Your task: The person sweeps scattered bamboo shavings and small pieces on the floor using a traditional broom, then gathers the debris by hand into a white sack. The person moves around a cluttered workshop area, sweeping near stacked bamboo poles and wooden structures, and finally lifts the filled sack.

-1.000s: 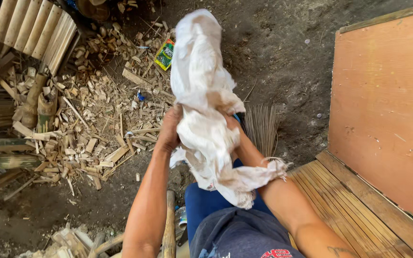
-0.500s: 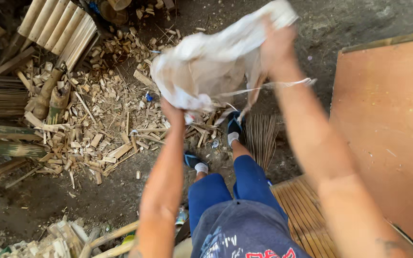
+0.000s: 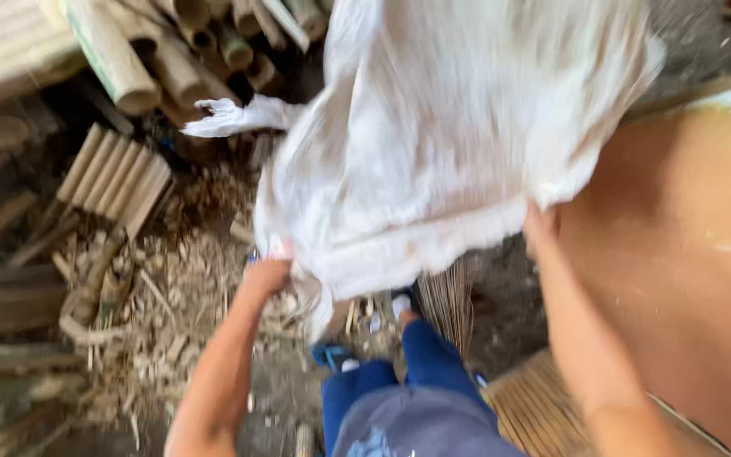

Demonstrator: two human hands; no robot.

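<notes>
One white woven sack (image 3: 458, 144) is spread wide. Two hands grip it: the left hand (image 3: 268, 272) and the right hand (image 3: 539, 227). Two blue-trousered legs (image 3: 399, 381) show below. One flat plywood sheet (image 3: 678, 279) lies on the right. One bundle of flat bamboo slats (image 3: 116, 178) lies on the left. The round bamboo poles (image 3: 171, 51) stacked above number roughly eight; blur prevents a firm count.

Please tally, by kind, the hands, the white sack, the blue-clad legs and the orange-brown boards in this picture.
Hands: 2, the left hand and the right hand, each gripping the sack's lower edge
White sack: 1
Blue-clad legs: 2
Orange-brown board: 1
Total: 6
</notes>
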